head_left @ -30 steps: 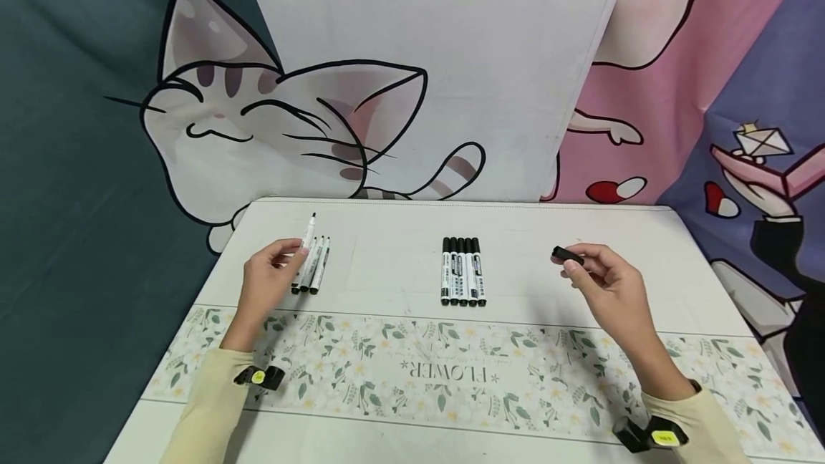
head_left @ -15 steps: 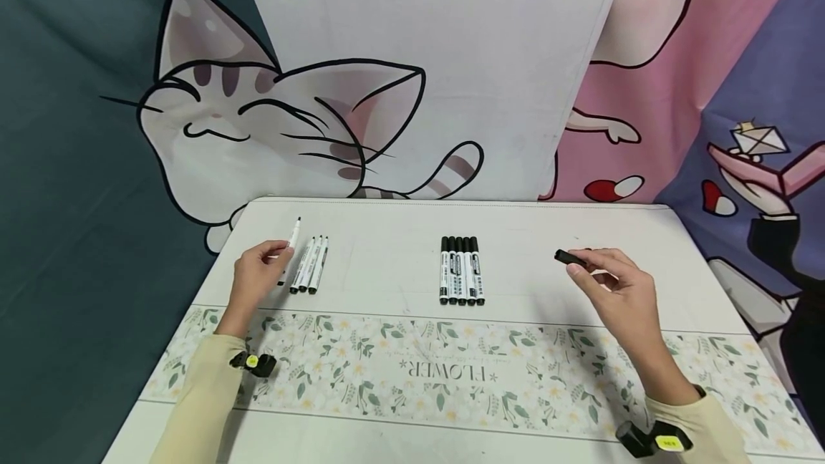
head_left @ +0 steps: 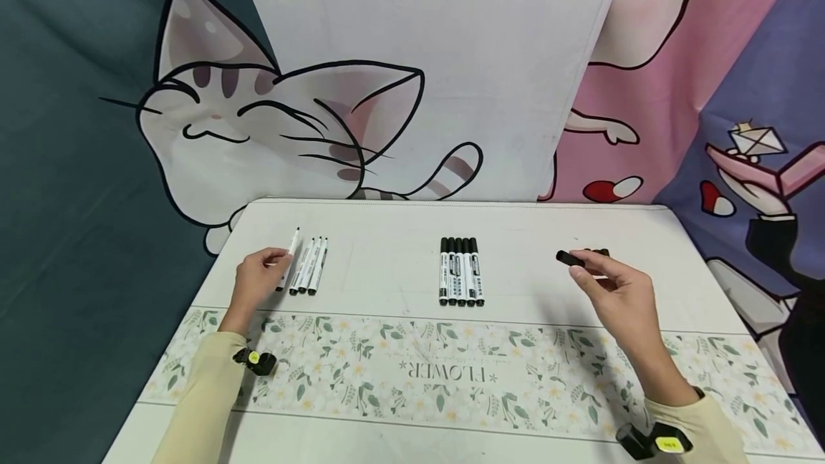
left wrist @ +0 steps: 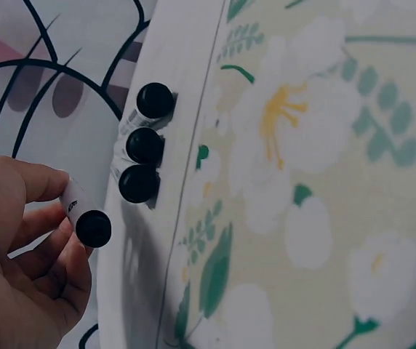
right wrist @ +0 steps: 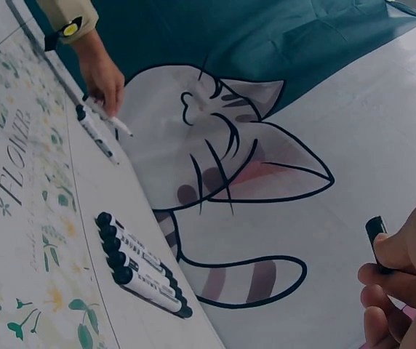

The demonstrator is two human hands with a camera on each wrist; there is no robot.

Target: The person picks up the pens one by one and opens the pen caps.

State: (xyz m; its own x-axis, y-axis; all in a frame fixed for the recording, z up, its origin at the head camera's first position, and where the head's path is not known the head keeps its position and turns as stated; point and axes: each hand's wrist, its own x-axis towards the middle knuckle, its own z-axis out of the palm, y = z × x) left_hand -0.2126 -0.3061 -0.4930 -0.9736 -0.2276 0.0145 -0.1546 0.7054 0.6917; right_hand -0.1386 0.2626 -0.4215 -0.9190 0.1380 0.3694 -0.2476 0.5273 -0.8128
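My left hand [head_left: 256, 276] pinches an uncapped white marker [head_left: 293, 243] between thumb and fingers, its dark tip pointing away. In the left wrist view the black end [left wrist: 93, 229] of that marker faces the camera. Just right of it, three uncapped markers [head_left: 311, 267] lie side by side on the table. Over on the right, my right hand [head_left: 615, 299] pinches a black marker cap [head_left: 570, 258] between thumb and forefinger. More black caps [head_left: 604, 252] show partly behind the right hand's fingers.
Several capped black-and-white markers [head_left: 460, 271] lie in a tidy row mid-table. A floral strip [head_left: 445, 371] crosses the white table [head_left: 387, 235] in front of them. Behind the table's far edge hangs a cloth [head_left: 503, 77] with cartoon prints.
My left hand has moved left with its marker, away from the three lying markers, then lowered slightly. My right hand has shifted slightly right with the cap, and caps behind it show more.
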